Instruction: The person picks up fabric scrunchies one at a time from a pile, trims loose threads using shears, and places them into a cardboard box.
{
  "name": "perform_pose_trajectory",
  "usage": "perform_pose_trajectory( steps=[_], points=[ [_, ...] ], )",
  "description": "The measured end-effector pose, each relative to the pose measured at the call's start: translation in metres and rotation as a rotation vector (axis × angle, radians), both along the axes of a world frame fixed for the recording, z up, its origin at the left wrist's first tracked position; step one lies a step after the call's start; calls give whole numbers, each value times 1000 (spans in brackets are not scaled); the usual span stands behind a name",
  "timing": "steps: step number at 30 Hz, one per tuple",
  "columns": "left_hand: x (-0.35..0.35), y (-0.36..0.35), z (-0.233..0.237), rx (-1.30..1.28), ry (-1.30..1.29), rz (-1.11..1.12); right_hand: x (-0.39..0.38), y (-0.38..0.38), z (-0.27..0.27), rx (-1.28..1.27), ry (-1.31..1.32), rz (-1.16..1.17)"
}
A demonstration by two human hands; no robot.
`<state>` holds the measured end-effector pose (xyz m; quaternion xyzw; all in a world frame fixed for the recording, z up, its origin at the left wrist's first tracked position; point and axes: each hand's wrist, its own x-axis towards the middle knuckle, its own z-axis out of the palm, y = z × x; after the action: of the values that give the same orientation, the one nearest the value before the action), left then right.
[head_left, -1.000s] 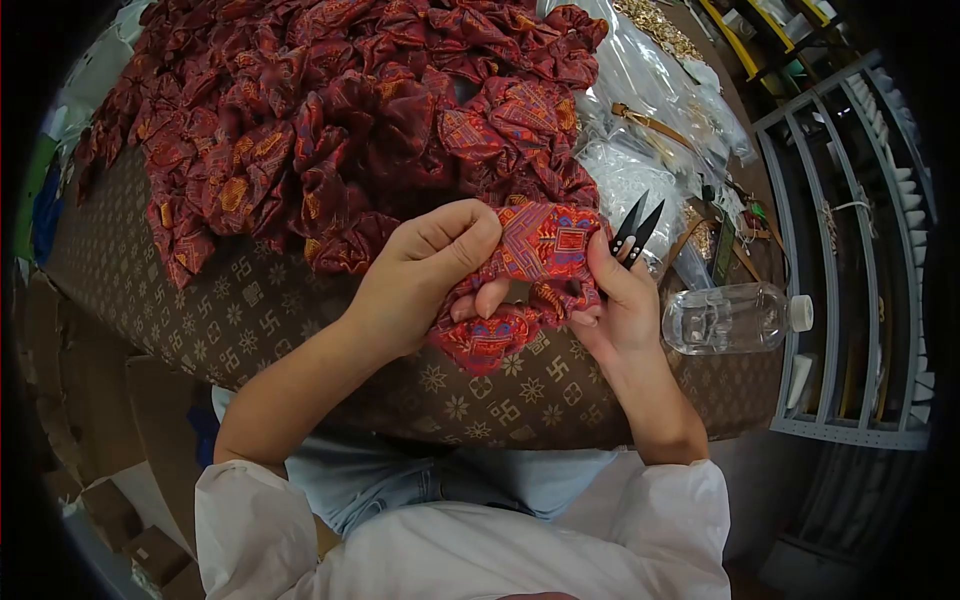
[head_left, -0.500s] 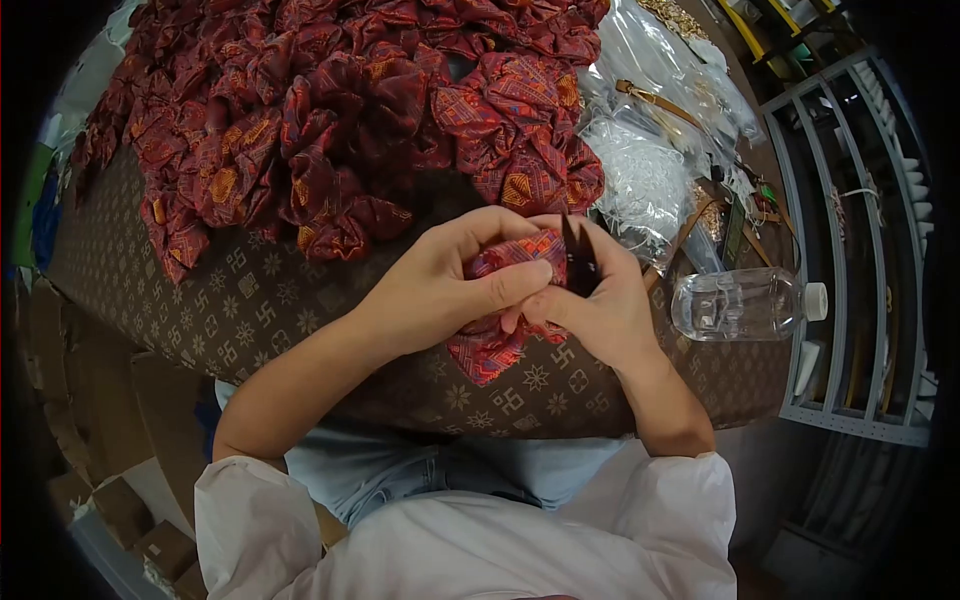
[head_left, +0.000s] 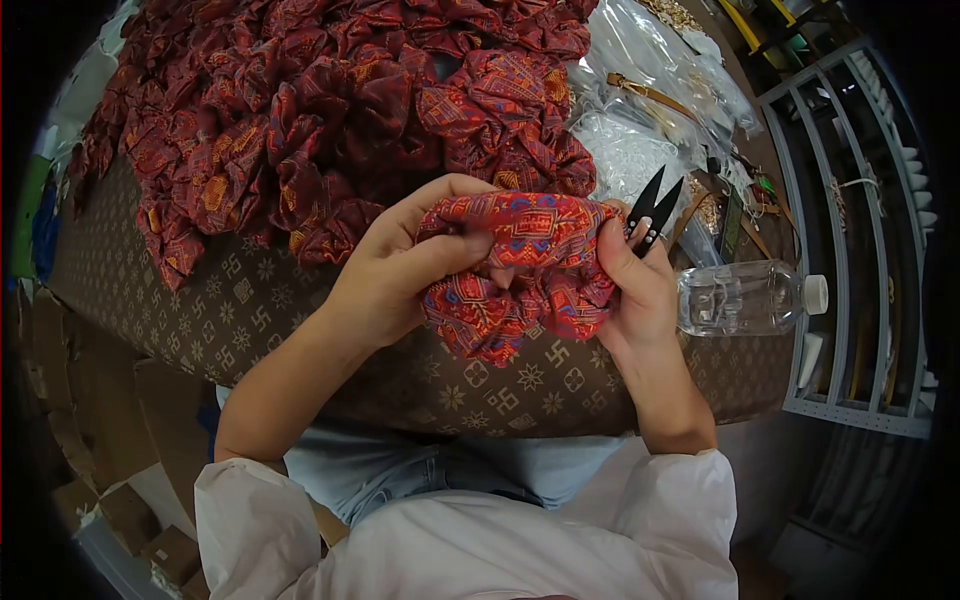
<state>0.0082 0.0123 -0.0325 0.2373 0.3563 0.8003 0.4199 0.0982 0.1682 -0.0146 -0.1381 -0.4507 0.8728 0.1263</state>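
Now — left hand [head_left: 390,285] grips ruffled red scrunchie [head_left: 520,270] | right hand [head_left: 640,300] holds pointed black snips [head_left: 655,205]

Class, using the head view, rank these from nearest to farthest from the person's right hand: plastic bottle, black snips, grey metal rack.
1. The black snips: held in the right hand, blades pointing up.
2. The plastic bottle: lying on its side just right of that hand.
3. The grey metal rack: beyond the bottle, at the far right.
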Motion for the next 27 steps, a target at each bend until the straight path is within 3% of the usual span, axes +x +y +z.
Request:
perform_pose_trajectory(
  steps=[14,16,17,19,24,27],
  points=[
    [3,5,0,-15,-130,68,-1,10,-22,-155,-97,192],
    [4,5,2,-93,8,121,-2,12,-21,123,-217,104],
    [2,5,2,-95,10,122,-4,12,-21,122,-215,105],
    [-1,4,2,-189,87,64,-7,12,-20,814,42,-220],
    [6,2,7,-274,141,25,3,3,-8,831,51,-19],
    [6,3,6,-283,245,8,5,-1,-1,843,-158,61]
  ],
)
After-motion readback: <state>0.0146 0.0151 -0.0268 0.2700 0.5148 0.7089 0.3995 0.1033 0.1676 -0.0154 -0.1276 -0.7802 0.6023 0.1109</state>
